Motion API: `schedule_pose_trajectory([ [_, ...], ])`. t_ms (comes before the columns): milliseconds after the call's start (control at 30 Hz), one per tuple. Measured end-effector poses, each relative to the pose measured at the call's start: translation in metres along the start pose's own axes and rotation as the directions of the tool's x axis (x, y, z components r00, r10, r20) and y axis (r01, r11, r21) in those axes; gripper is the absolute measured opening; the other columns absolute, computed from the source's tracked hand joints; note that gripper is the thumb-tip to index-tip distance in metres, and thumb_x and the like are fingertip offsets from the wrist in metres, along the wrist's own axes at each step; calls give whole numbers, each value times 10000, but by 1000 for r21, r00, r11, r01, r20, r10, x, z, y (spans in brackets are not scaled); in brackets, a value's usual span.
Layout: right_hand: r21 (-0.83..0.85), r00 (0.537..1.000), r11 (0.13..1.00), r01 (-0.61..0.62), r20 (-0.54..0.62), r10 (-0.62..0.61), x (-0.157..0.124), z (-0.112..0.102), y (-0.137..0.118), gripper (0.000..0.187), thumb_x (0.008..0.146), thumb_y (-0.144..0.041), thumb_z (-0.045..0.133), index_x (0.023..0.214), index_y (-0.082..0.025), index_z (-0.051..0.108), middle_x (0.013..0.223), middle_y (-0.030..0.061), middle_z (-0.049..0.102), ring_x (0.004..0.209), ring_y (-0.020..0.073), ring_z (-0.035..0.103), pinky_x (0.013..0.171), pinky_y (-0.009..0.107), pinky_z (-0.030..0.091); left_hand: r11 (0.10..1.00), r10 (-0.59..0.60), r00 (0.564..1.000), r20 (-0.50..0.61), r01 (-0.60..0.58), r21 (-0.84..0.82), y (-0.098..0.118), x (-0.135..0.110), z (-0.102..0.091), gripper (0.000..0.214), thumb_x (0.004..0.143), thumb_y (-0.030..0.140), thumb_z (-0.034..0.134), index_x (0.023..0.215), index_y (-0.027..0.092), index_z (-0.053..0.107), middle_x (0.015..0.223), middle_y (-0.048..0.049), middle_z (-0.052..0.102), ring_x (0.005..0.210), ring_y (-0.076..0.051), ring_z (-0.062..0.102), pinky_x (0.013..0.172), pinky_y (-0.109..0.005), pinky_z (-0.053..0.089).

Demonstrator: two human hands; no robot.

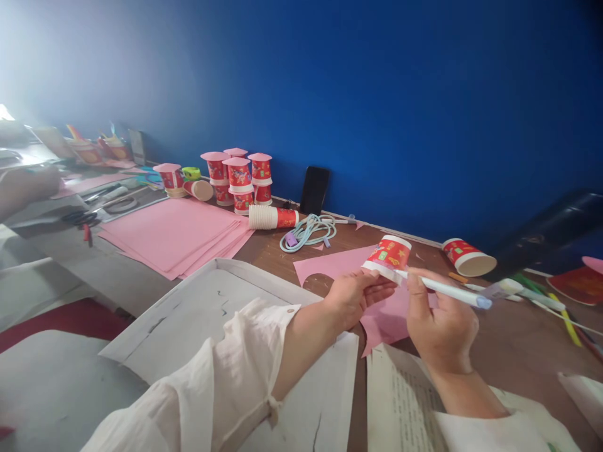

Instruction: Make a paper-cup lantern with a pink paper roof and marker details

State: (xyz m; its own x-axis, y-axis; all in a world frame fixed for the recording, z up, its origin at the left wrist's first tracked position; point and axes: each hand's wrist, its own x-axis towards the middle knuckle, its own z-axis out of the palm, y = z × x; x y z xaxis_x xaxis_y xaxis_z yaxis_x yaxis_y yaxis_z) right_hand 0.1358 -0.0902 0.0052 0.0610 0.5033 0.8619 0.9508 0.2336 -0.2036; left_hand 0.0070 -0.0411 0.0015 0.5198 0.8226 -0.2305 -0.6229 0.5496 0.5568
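Observation:
My left hand (354, 296) is closed on a red patterned paper cup (390, 252) with a white rim, pinching it near its lower edge. The cup is tilted and held over a cut pink paper sheet (330, 262). In my right hand (445, 326) is a slim white pen (452, 291) with a bluish rear end. Its front end points left and meets the cup's lower rim, where a pale band shows. I cannot tell whether the tip leaves anything there.
Cups with pink paper tops (238, 172) stand stacked by the wall, near nested cups (273, 217), a coiled cable (311, 232) and a phone (315, 190). Pink sheets (174, 232) lie left; another cup (466, 256) lies right. Another person's hand (31, 186) is far left.

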Motion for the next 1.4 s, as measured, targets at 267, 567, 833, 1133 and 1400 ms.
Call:
schedule_pose_trajectory([
  [267, -17, 1000, 1000, 21, -8, -21, 0, 0, 2, 146, 889, -261, 566, 937, -180, 678, 889, 91, 727, 857, 236, 681, 783, 351, 513, 1000, 12, 1000, 25, -11, -5, -1, -1, -2, 176, 849, 111, 545, 904, 37, 695, 876, -149, 724, 802, -185, 699, 986, -365, 487],
  [567, -20, 1000, 1000, -4, -23, 3, -1, 0, 3, 148, 888, -270, 575, 924, -175, 682, 863, 87, 727, 847, 227, 683, 776, 339, 519, 1000, -10, 1000, -4, 10, 26, 1, -2, 1, 167, 839, 82, 537, 891, 29, 687, 855, -147, 726, 800, -182, 700, 970, -366, 505],
  [833, -16, 999, 1000, 19, -25, -19, -1, 1, 2, 126, 881, -256, 583, 901, -177, 679, 859, 85, 725, 839, 224, 675, 760, 332, 501, 1000, -19, 1000, -9, 19, 9, 1, -1, 0, 169, 845, 85, 527, 887, 32, 682, 842, -143, 723, 779, -177, 700, 930, -347, 526],
  [1133, 33, 984, 989, -144, -103, 146, -1, -5, 3, 197, 904, -279, 536, 960, -143, 666, 845, 107, 708, 836, 233, 666, 744, 335, 486, 999, -51, 998, -40, 51, 3, 4, -2, 2, 161, 848, 106, 519, 836, 33, 663, 812, -154, 715, 784, -198, 703, 930, -376, 521],
  [1400, 17, 996, 1000, -25, -86, 27, 0, -2, 2, 141, 886, -222, 555, 941, -136, 653, 910, 118, 711, 898, 237, 669, 783, 337, 499, 998, -61, 997, -41, 62, 30, 4, -2, 2, 169, 846, 87, 496, 875, 38, 655, 846, -155, 718, 798, -194, 699, 918, -366, 524],
])
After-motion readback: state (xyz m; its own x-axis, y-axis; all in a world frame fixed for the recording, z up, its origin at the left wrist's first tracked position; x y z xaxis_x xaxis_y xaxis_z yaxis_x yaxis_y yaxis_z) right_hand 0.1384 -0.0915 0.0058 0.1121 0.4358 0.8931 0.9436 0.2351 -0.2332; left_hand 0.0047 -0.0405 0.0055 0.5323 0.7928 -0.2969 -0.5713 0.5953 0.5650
